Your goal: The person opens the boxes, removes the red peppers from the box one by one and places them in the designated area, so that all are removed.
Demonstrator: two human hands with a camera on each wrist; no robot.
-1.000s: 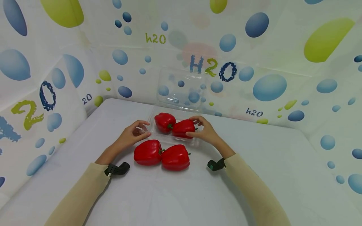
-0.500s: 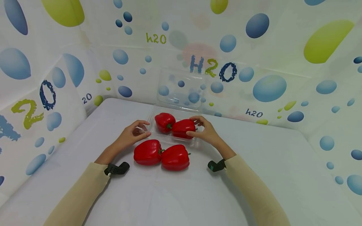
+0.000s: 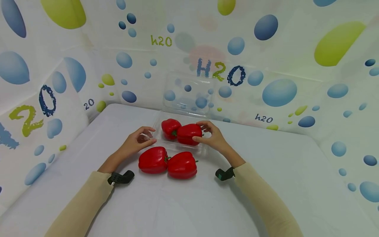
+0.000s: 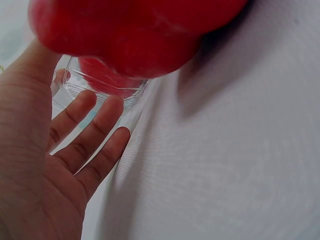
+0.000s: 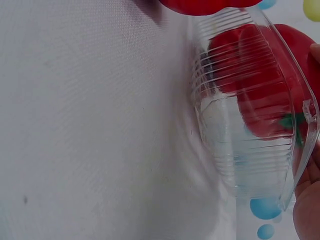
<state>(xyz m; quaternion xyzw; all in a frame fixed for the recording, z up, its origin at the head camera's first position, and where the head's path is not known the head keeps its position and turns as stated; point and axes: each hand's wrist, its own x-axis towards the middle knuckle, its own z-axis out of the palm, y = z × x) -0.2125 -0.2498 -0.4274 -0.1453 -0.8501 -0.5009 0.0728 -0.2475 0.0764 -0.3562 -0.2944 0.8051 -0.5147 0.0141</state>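
A clear plastic clamshell box (image 5: 222, 125) lies on the white table, its lid (image 3: 179, 106) raised at the back. Two red bell peppers are inside it. Thumb and fingers of my right hand (image 3: 214, 135) grip the right-hand bell pepper (image 3: 187, 134) near its green stem. The other boxed bell pepper (image 3: 169, 126) lies against it on the left. My left hand (image 3: 137, 142) is at the box's left side, fingers loosely extended with fingertips right at the wall. Two more red bell peppers, a left one (image 3: 151, 160) and a right one (image 3: 181, 165), lie in front of the box.
The white-covered table (image 3: 251, 197) runs back to a wall sheet (image 3: 124, 42) printed with blue and green dots and "H2O" lettering. A black strap device sits on each wrist, the left device (image 3: 120, 177) and the right device (image 3: 224, 174).
The bell pepper in my right hand has shifted slightly left, pressing closer to its neighbour, whose stem is more covered now. My left hand stays put; the whole view has drifted a little.
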